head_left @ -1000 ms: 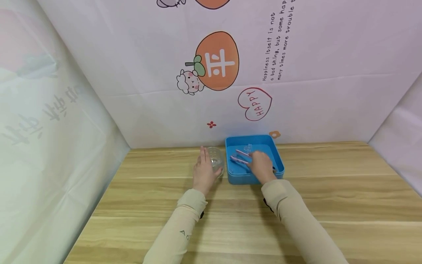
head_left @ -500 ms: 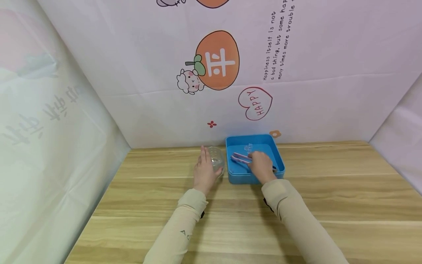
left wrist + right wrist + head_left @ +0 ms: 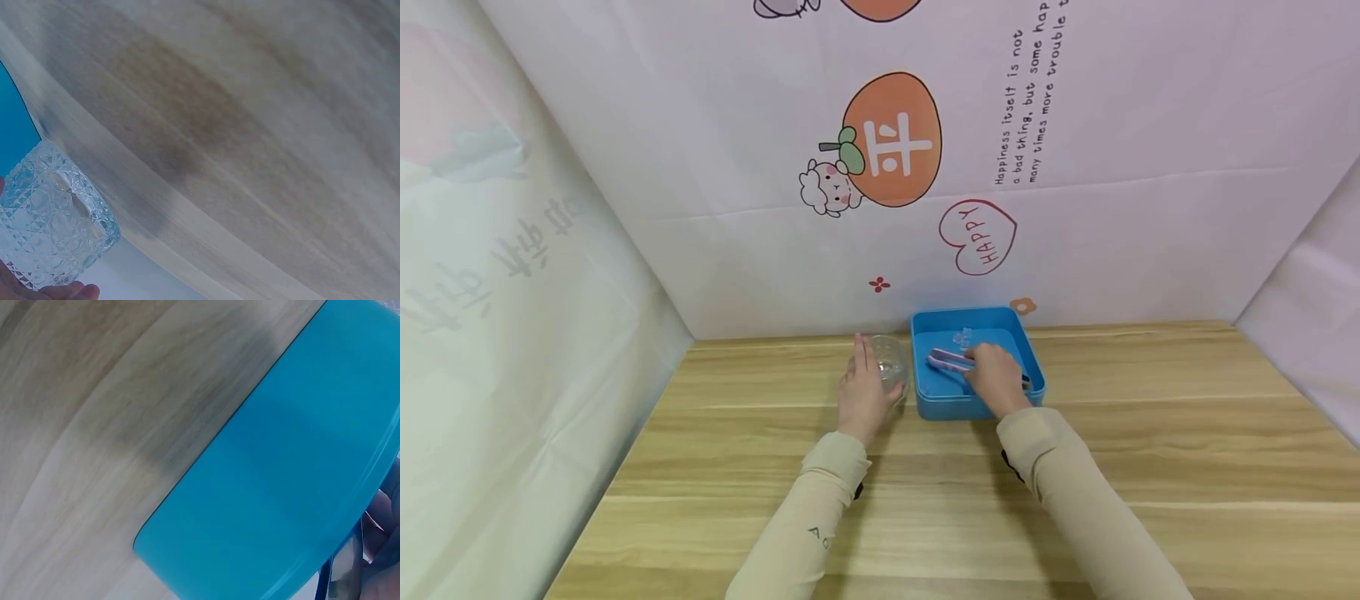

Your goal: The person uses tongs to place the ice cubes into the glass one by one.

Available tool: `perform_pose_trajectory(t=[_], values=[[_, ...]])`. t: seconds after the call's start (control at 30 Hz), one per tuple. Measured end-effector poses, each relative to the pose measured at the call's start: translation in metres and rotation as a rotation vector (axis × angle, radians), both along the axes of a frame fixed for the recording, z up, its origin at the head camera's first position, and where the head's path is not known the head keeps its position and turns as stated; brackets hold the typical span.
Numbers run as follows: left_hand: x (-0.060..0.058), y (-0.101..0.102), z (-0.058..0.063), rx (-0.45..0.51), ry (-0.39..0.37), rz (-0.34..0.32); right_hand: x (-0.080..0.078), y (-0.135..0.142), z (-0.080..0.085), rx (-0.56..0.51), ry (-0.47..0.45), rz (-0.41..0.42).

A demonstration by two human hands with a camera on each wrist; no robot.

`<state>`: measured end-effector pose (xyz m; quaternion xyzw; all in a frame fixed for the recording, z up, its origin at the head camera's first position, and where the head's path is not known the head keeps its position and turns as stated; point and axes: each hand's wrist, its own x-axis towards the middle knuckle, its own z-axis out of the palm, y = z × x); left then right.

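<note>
My left hand (image 3: 861, 392) holds a clear glass tumbler (image 3: 891, 367), fingers along its left side and thumb at the near side. In the left wrist view the glass (image 3: 53, 219) shows a cut diamond pattern, with fingertips (image 3: 69, 290) at its wall. My right hand (image 3: 995, 379) reaches into a shallow blue box (image 3: 955, 408) and grips pink tongs (image 3: 950, 360), their arms close together and pointing left. Between the tong tips I cannot tell what is held. Several small clear pieces (image 3: 962, 337) lie near the back of the box.
The glass stands left of the box on a wood-grain table (image 3: 760, 467). Behind both rises a white printed cloth wall (image 3: 760, 275). A dark-edged end (image 3: 1026, 382) of something shows beside the right hand, inside the box.
The tong arms have come together from a spread position while the right hand stays inside the box. The left hand and the glass have kept their place.
</note>
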<state>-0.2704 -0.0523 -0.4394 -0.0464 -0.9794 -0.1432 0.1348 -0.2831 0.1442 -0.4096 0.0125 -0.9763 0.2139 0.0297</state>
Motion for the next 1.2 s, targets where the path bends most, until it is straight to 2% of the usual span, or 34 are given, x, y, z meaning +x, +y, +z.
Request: perform_pose_trajectory(t=[0.4, 0.5, 0.7, 0.87, 1.03, 1.2], values=[[0.0, 0.001, 0.0, -0.032, -0.005, 0.007, 0.005, 0.019, 0.007, -0.014, 0.109, 0.013], [0.0, 0.001, 0.0, -0.032, -0.022, 0.009, 0.003, 0.023, 0.01, -0.012, 0.111, 0.012], [0.001, 0.001, 0.0, -0.032, -0.002, 0.004, 0.004, 0.029, 0.019, -0.048, 0.107, -0.008], [0.001, 0.001, 0.0, -0.04, -0.014, 0.007, 0.004, 0.03, 0.027, -0.088, 0.135, -0.013], [0.0, 0.001, 0.001, -0.03, -0.027, 0.011, 0.006, 0.027, 0.034, -0.096, 0.195, 0.022], [-0.001, 0.001, 0.001, -0.019, -0.028, 0.009, 0.01, 0.02, 0.041, -0.093, 0.198, 0.035]])
